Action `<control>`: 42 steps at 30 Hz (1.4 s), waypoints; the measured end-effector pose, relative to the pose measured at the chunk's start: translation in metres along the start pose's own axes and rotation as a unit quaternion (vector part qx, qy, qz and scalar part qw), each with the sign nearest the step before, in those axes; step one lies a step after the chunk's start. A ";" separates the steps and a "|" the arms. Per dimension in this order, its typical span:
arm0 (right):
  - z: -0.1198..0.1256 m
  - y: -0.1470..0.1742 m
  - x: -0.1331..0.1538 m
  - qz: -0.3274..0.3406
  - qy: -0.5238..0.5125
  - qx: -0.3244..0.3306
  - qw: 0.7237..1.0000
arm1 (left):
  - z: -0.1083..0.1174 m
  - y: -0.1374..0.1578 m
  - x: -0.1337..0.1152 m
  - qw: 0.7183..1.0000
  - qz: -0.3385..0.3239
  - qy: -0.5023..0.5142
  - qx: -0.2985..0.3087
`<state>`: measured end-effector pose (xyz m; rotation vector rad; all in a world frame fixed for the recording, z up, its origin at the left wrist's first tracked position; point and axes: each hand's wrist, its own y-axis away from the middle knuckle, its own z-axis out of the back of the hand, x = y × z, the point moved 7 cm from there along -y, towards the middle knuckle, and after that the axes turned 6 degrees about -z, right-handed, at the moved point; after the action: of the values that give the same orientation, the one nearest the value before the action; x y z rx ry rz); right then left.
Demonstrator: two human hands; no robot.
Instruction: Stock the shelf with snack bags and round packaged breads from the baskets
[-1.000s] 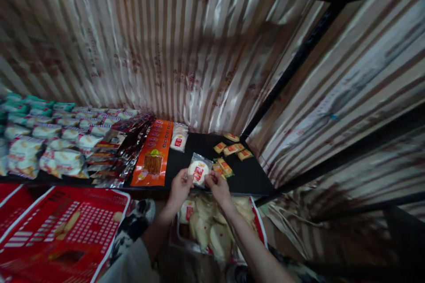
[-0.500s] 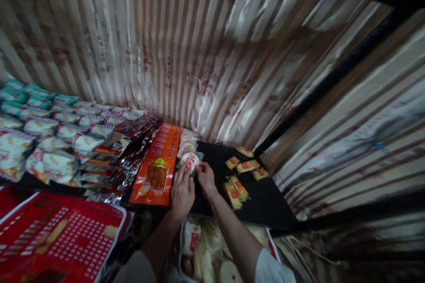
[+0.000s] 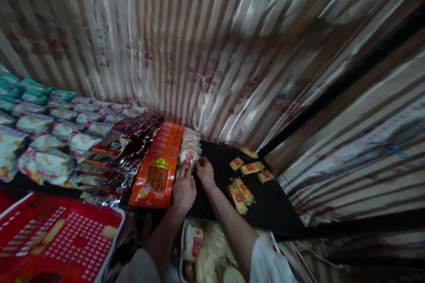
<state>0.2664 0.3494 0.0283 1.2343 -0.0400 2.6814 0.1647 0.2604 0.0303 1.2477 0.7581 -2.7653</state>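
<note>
A round white cake in a clear wrapper with a red label (image 3: 188,158) lies at the front of a short row of similar wrapped cakes (image 3: 190,138) on the black shelf. My left hand (image 3: 183,189) lies over the near edge of that front cake, fingers stretched forward and fingertips touching the wrapper; its thumb is hidden. At the cake's right edge, my right hand (image 3: 204,171) has its fingers closed in a pinch on the wrapper. Just left of the row is a flat orange snack packet (image 3: 157,166).
Several small yellow packets (image 3: 251,167) lie on the black shelf (image 3: 212,152) to the right. Silver-and-dark packets (image 3: 113,146) and white bags (image 3: 46,161) fill the left. Below stand a red basket (image 3: 76,230) and a white-rimmed container (image 3: 181,247) of wrapped food. Striped sheeting (image 3: 199,53) hangs behind.
The front cake has been pushed slightly back, closer against the row, with both hands still at it. The view has shifted a little.
</note>
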 end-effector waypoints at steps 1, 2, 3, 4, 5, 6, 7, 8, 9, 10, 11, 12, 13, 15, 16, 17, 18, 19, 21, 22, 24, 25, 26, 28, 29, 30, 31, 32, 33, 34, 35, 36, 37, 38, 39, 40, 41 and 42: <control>-0.001 0.000 0.001 0.003 0.007 0.002 1.000 | 0.000 -0.001 0.001 1.000 -0.001 0.002 -0.003; -0.002 -0.001 0.001 0.007 0.012 0.001 1.000 | 0.000 -0.001 0.001 1.000 -0.002 0.003 -0.006; -0.003 -0.001 0.002 0.012 0.016 -0.002 1.000 | 0.000 -0.002 0.002 1.000 -0.002 0.002 -0.007; -0.004 -0.002 0.002 0.017 0.019 -0.006 1.000 | 0.000 -0.002 0.003 1.000 -0.002 -0.001 -0.006; -0.005 -0.002 0.002 0.020 0.023 -0.010 0.999 | -0.001 -0.003 0.005 1.000 0.000 -0.006 -0.001; -0.006 -0.002 0.002 0.022 0.029 -0.011 0.999 | -0.003 -0.004 0.006 1.000 0.001 -0.011 0.004; -0.007 -0.003 0.002 0.019 0.036 -0.010 0.999 | -0.004 -0.004 0.007 1.000 0.001 -0.017 0.010; -0.009 -0.003 0.002 0.013 0.045 -0.006 0.999 | -0.005 -0.005 0.009 1.000 0.000 -0.022 0.014; -0.010 -0.003 0.002 0.007 0.056 -0.001 0.998 | -0.006 -0.006 0.010 1.000 -0.003 -0.027 0.015; -0.010 -0.003 0.002 0.002 0.066 0.003 0.998 | -0.006 -0.007 0.011 0.999 -0.009 -0.030 0.013; -0.011 -0.002 0.002 -0.001 0.075 0.006 0.997 | -0.006 -0.008 0.012 0.999 -0.015 -0.033 0.010; -0.011 -0.001 0.003 -0.004 0.081 0.007 0.997 | -0.006 -0.009 0.014 0.999 -0.022 -0.035 0.007; -0.011 0.000 0.004 -0.004 0.082 0.008 0.997 | -0.005 -0.009 0.016 0.999 -0.028 -0.035 0.004; -0.011 0.002 0.005 -0.008 0.065 0.010 0.998 | -0.005 -0.010 0.020 0.999 -0.040 -0.035 0.002; -0.011 0.004 0.005 -0.011 0.045 0.011 0.999 | -0.004 -0.010 0.021 0.998 -0.047 -0.034 -0.001; -0.011 0.006 0.003 -0.014 0.020 0.011 1.000 | -0.003 -0.009 0.021 0.998 -0.054 -0.033 -0.003; -0.010 0.010 0.002 -0.015 -0.009 0.010 1.000 | -0.002 -0.008 0.019 0.998 -0.062 -0.032 -0.005; -0.007 0.014 0.000 -0.013 -0.040 0.005 0.999 | -0.001 -0.006 0.017 0.997 -0.069 -0.032 -0.005; 0.004 0.029 -0.005 0.003 -0.100 -0.012 0.995 | 0.001 -0.001 0.008 0.996 -0.083 -0.032 0.000; 0.012 0.038 -0.009 0.015 -0.131 -0.020 0.991 | 0.002 0.002 0.001 0.995 -0.091 -0.030 0.005; 0.033 0.064 -0.020 0.037 -0.187 -0.025 0.981 | 0.004 0.011 -0.014 0.993 -0.115 -0.019 0.019; 0.045 0.078 -0.028 0.041 -0.213 -0.024 0.976 | 0.005 0.016 -0.023 0.991 -0.131 -0.010 0.029; 0.058 0.094 -0.039 0.041 -0.230 -0.025 0.972 | 0.005 0.023 -0.032 0.988 -0.149 0.000 0.041; 0.089 0.127 -0.067 0.029 -0.235 -0.050 0.970 | 0.002 0.040 -0.050 0.979 -0.187 0.026 0.073; 0.103 0.145 -0.082 0.024 -0.219 -0.062 0.973 | -0.002 0.051 -0.060 0.973 -0.207 0.039 0.095; 0.116 0.162 -0.099 0.016 -0.190 -0.071 0.979 | -0.006 0.063 -0.070 0.964 -0.230 0.051 0.124; 0.127 0.178 -0.117 0.003 -0.156 -0.078 0.985 | -0.012 0.077 -0.079 0.952 -0.255 0.062 0.157; 0.136 0.194 -0.134 -0.012 -0.123 -0.080 0.989 | -0.018 0.093 -0.089 0.938 -0.280 0.069 0.193; 0.142 0.208 -0.151 -0.022 -0.094 -0.077 0.992 | -0.025 0.110 -0.097 0.921 -0.305 0.073 0.231; 0.146 0.221 -0.166 -0.031 -0.066 -0.068 0.995 | -0.032 0.127 -0.104 0.906 -0.325 0.072 0.264; 0.150 0.233 -0.180 -0.044 -0.045 -0.067 0.996 | -0.038 0.144 -0.109 0.891 -0.340 0.066 0.293; 0.152 0.243 -0.192 -0.058 -0.025 -0.070 0.996 | -0.045 0.161 -0.112 0.878 -0.355 0.059 0.316; 0.154 0.252 -0.201 -0.062 -0.007 -0.075 0.995 | -0.051 0.178 -0.113 0.866 -0.371 0.052 0.332; 0.154 0.260 -0.207 -0.064 0.009 -0.079 0.995 | -0.057 0.195 -0.114 0.854 -0.392 0.046 0.338; 0.153 0.265 -0.212 -0.067 0.024 -0.081 0.994 | -0.063 0.209 -0.113 0.849 -0.407 0.035 0.335; 0.151 0.270 -0.214 -0.070 0.035 -0.078 0.994 | -0.069 0.222 -0.111 0.849 -0.415 0.021 0.327; 0.147 0.273 -0.216 -0.077 0.042 -0.071 0.994 | -0.076 0.233 -0.107 0.853 -0.417 0.003 0.313; 0.143 0.275 -0.218 -0.086 0.047 -0.063 0.993 | -0.082 0.240 -0.100 0.863 -0.405 -0.022 0.301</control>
<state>0.4622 0.0300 -0.0276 1.0249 -0.0847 2.5413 0.3407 0.0660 -0.0467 1.0631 0.4838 -3.9430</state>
